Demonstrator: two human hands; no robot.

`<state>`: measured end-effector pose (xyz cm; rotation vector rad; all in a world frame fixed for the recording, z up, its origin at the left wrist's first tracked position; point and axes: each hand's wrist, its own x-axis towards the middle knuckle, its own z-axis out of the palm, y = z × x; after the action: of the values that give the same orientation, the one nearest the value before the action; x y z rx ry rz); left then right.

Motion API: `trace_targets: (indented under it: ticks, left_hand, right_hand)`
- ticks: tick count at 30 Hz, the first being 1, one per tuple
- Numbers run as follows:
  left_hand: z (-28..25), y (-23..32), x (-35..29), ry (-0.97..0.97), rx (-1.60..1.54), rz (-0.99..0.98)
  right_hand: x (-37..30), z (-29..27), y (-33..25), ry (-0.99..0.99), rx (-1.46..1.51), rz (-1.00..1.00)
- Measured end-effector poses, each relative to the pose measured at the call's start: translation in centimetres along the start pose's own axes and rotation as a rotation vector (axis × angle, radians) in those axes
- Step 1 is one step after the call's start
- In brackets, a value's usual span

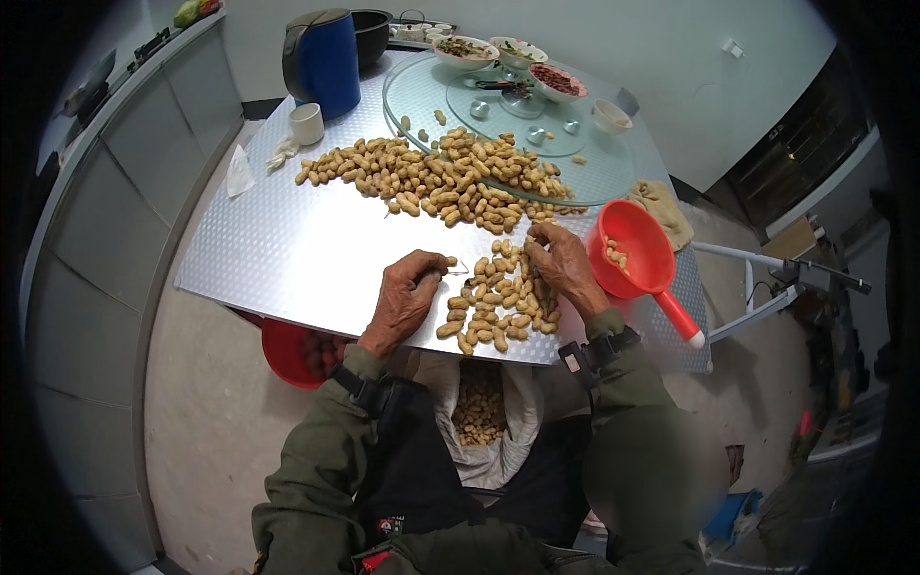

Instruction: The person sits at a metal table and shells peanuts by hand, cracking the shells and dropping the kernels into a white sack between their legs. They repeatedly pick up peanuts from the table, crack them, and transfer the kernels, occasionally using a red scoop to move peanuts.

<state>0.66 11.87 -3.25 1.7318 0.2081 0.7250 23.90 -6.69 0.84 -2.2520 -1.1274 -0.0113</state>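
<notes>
My left hand (406, 299) is closed, pinching a peanut (451, 261) between thumb and fingertips just above the metal tabletop. A small spread of unshelled peanuts (492, 299) lies between my two hands, close to the table's front edge. At the right side of that spread is my right hand (567, 266), its fingers curled together at the far end of the peanuts; what they hold, if anything, is hidden. Farther back, a large heap of peanuts (431, 177) stretches across the table and partly under the glass turntable's edge.
A red ladle (644, 230) holding a few peanuts sits to the right, beside a tan cloth (661, 213). An open white sack (522, 422) of peanuts stands between my legs. Behind are a blue jug (331, 67), a white cup (307, 125) and a glass turntable (604, 177) carrying food bowls.
</notes>
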Motion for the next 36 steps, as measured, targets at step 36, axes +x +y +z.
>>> trace_targets:
  ticks: [36]
  left_hand:
    - [0.1,0.2,0.0,0.009,-0.016,-0.018]
  right_hand:
    - [-0.2,2.5,-6.0,-0.157,0.395,0.046]
